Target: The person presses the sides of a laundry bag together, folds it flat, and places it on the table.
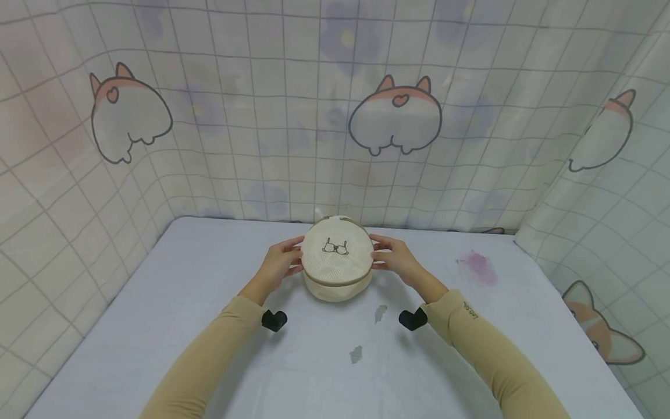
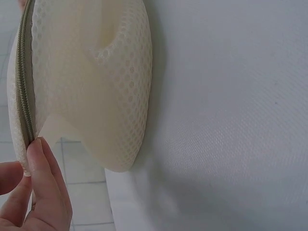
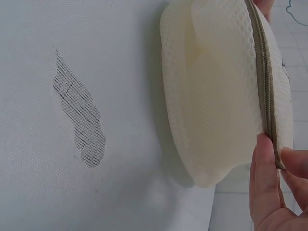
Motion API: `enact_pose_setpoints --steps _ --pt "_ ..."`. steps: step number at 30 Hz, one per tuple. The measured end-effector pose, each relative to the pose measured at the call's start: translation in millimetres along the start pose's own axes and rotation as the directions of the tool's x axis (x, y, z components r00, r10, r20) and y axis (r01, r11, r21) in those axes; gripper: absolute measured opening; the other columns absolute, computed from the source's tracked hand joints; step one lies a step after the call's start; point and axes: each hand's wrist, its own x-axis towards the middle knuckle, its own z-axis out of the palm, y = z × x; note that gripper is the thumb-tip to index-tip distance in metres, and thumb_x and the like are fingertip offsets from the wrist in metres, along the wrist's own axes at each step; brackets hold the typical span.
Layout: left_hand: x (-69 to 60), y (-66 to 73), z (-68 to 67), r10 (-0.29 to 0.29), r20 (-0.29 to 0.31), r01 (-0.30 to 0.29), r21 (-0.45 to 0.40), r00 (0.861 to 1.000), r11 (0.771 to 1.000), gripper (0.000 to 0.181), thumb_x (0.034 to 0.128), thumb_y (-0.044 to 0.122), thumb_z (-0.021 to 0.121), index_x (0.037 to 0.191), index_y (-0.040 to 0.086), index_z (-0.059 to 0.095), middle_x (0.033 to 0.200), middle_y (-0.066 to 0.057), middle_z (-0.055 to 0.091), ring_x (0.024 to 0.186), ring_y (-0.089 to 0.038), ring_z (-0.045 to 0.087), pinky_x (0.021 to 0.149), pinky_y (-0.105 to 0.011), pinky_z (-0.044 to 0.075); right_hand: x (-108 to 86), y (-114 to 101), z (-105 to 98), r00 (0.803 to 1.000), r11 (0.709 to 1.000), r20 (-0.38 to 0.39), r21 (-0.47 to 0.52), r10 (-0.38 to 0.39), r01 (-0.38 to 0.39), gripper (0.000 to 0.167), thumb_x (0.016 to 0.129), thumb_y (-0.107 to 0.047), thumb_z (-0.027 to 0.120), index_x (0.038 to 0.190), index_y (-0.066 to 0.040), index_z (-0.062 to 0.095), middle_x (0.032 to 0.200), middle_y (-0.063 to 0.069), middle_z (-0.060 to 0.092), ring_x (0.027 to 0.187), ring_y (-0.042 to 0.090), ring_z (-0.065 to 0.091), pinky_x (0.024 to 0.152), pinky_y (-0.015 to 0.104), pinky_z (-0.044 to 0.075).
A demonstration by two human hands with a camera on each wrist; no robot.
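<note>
A round cream mesh laundry bag (image 1: pixel 337 250) with a glasses drawing on its lid stands on the table at the middle of the head view. My left hand (image 1: pixel 280 262) pinches the rim at its left side, and my right hand (image 1: pixel 395 259) pinches the opposite side. In the left wrist view, thumb and fingers (image 2: pixel 43 168) hold the edge beside the green-brown zipper (image 2: pixel 23 72). The right wrist view has the same pinch by the right fingers (image 3: pixel 265 163) at the zipper's edge. The zipper runs shut along the parts seen; the mesh wall sags inward.
The white table (image 1: pixel 314 366) has grey worn patches (image 1: pixel 356 354) in front of the bag and a pink stain (image 1: pixel 478 266) to the right. Gridded curtains (image 1: pixel 272 105) with cartoon animals enclose the back and both sides. A black heart shape (image 1: pixel 274 320) shows by each cuff.
</note>
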Motion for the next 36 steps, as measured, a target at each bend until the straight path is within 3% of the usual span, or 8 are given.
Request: enact_pose_setpoints --steps 15,25,36 --pt "3.6 -3.9 -0.5 -0.007 -0.018 0.007 0.004 1.000 1.000 0.051 0.1002 0.002 0.057 0.151 0.007 0.052 0.131 -0.016 0.057 0.088 -0.010 0.064 0.074 -0.019 0.057 -0.7 -0.3 1.8 1.000 1.000 0.004 0.006 -0.013 0.013 0.058 0.099 0.011 0.054 0.154 0.003 0.040 0.128 0.024 0.051 0.084 0.011 0.063 0.082 0.028 0.060" --pt "3.8 -6.7 1.4 -0.015 -0.035 0.015 -0.001 0.999 1.000 0.051 0.0986 0.000 0.058 0.149 0.006 0.053 0.131 -0.016 0.060 0.085 -0.010 0.064 0.071 -0.018 0.056 0.0 0.3 2.3 1.000 1.000 0.000 -0.024 0.013 -0.013 0.057 0.101 0.008 0.054 0.155 0.000 0.040 0.133 0.025 0.050 0.096 0.021 0.066 0.086 0.030 0.059" --pt "5.3 -9.4 2.5 -0.016 -0.032 0.016 0.023 0.999 1.000 0.051 0.0990 0.000 0.058 0.150 0.006 0.053 0.132 -0.017 0.059 0.087 -0.010 0.064 0.071 -0.018 0.056 0.1 1.6 3.2 1.000 1.000 0.002 -0.020 0.020 -0.020 0.057 0.101 0.008 0.054 0.156 0.001 0.039 0.131 0.023 0.049 0.093 0.018 0.065 0.086 0.030 0.059"
